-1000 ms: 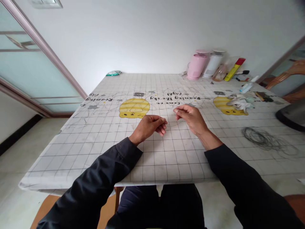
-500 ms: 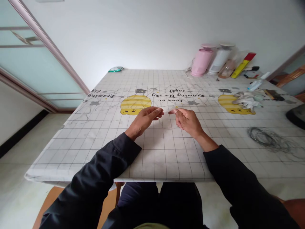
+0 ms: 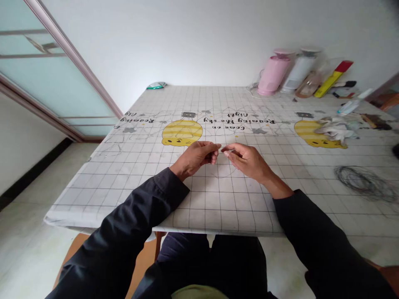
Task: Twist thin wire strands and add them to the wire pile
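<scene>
My left hand [image 3: 199, 158] is over the middle of the table, its thumb and fingers pinched together on something I cannot make out. Close to its right, my right hand [image 3: 246, 160] has thumb and index finger drawn near each other, and whatever they hold is too small to name. A narrow gap separates the fingertips of both hands. A faint thin loop shows on the checked tablecloth [image 3: 215, 211] just below them. To the right lies a tangled coil of dark thin wire or thread [image 3: 361, 182].
Along the back right stand a pink flask [image 3: 273, 74], a white flask [image 3: 297, 72], a bottle [image 3: 308, 85] and a yellow-red box [image 3: 333, 79]. A crumpled cloth [image 3: 338, 129] is at the right. A green packet [image 3: 156, 85] sits at the back left.
The view has shifted a little to the left. My hands have come closer together, and my right thumb has moved up toward its index finger.
</scene>
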Available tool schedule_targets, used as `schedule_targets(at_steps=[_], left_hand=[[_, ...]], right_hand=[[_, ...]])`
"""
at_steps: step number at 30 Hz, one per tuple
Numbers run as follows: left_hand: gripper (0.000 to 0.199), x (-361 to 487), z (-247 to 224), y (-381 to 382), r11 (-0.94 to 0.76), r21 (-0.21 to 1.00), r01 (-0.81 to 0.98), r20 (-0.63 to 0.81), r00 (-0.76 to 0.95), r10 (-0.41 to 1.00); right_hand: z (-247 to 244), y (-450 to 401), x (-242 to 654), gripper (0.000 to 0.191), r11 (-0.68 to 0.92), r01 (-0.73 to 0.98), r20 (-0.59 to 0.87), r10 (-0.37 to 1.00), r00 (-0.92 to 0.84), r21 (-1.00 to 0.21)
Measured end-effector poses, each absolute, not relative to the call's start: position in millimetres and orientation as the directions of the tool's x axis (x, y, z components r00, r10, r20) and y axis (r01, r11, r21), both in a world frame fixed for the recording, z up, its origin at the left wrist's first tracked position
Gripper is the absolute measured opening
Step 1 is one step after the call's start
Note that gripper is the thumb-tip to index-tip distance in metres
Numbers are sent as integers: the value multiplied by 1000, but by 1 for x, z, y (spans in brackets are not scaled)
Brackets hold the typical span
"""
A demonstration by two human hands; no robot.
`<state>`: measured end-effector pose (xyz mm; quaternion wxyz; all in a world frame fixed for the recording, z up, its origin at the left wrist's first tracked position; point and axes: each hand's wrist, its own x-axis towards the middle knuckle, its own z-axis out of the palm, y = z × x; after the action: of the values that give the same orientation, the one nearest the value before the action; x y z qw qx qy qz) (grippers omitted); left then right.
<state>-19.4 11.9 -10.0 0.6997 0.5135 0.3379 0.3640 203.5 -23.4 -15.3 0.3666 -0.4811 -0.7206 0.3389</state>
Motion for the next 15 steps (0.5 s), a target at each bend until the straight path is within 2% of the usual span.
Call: schedule_targets(at_steps=[5,9,15], left_hand=[[33,-20,-6,11,253,935,-250,-110,474,874],[32,-21,-5,10,264,924,-278,-102,485,868],[38,-21,-1,8,367,890,-270,-176,538,824]], right_hand=[[-21,-25,209,30,445,455,326,890,-318,-771],[-22,-28,209,32,446,443,328,889,-319,-778],[-26,-28,203,31,447,486,383,894,-232,-751]])
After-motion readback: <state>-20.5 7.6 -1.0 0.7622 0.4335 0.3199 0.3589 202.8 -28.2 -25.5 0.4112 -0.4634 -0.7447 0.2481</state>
